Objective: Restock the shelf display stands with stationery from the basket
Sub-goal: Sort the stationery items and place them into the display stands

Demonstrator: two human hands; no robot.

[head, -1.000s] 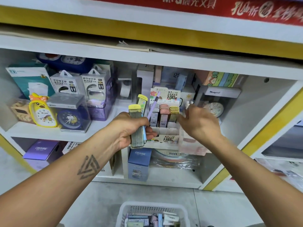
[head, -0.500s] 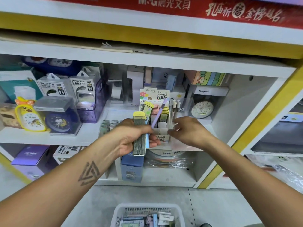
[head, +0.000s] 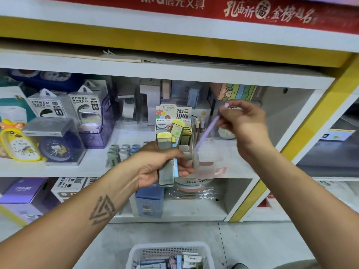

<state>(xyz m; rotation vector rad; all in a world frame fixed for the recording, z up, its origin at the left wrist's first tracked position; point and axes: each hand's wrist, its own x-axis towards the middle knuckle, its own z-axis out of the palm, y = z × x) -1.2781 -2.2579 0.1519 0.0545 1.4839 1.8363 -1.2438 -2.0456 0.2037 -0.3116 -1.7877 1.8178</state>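
Note:
My left hand (head: 155, 164) grips a bundle of yellow-capped pencil lead cases (head: 165, 156) in front of the shelf. Behind it stands the cardboard lead display stand (head: 174, 121), with rows of lead cases in its slots. My right hand (head: 242, 123) is raised to the right of the stand and pinches a thin purple pen (head: 207, 133) that slants down toward a clear plastic holder (head: 209, 158). The white basket (head: 169, 255) sits on the floor below, holding several stationery packs.
Power bank boxes (head: 66, 107), a blue clock in a clear case (head: 56, 144) and a yellow duck clock (head: 17, 144) fill the shelf's left. Small eraser packs (head: 122, 152) lie left of the stand. Boxes sit on the lower shelf (head: 149, 200). A yellow upright (head: 303, 136) frames the right.
My right hand rose from the stand's front up and to the right, pulling the purple pen out with it. My left hand kept hold of the lead cases.

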